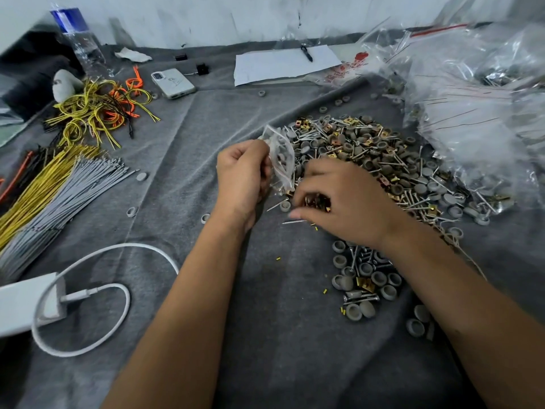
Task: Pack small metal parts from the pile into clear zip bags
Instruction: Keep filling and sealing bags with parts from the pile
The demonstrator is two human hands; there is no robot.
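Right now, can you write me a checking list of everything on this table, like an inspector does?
Surface: grey cloth, wrinkled.
Job's things: pile of screws, grey caps and gold clips; small zip bag already holding some caps.
Clutter: water bottle, phone, paper with pen, heap of clear bags.
Hands: left hand holds the bag; right hand pinches gold clips.
Cables: white charger cable; yellow, orange, black and grey wires.
Surroundings: white wall.
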